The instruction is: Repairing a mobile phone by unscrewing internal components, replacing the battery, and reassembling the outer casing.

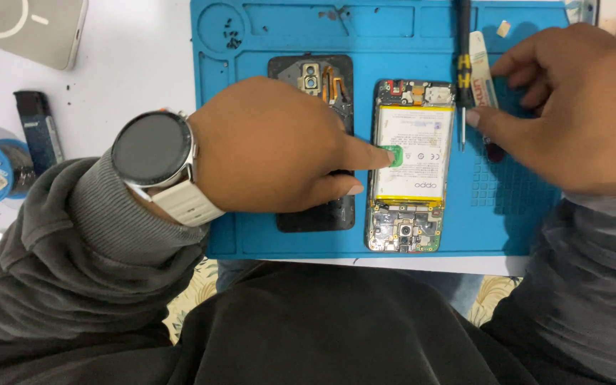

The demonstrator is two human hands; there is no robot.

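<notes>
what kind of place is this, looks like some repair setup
Probably a phone repair bench. An opened phone with its battery bare lies on a blue repair mat, its back cover beside it. A screwdriver lies by the right hand; the left hand touches the battery's green tab.

My left hand (272,146) lies palm down over the black back cover (313,78), index fingertip on the green pull tab (393,155) of the battery (413,151). The opened phone (408,165) lies flat and lengthwise on the blue mat (265,28), its white battery framed by exposed circuit boards above and below. The back cover lies just beside it on the left, inner face up, camera module showing. My right hand (579,110), fingers curled, touches a screwdriver (463,68) just right of the phone.
</notes>
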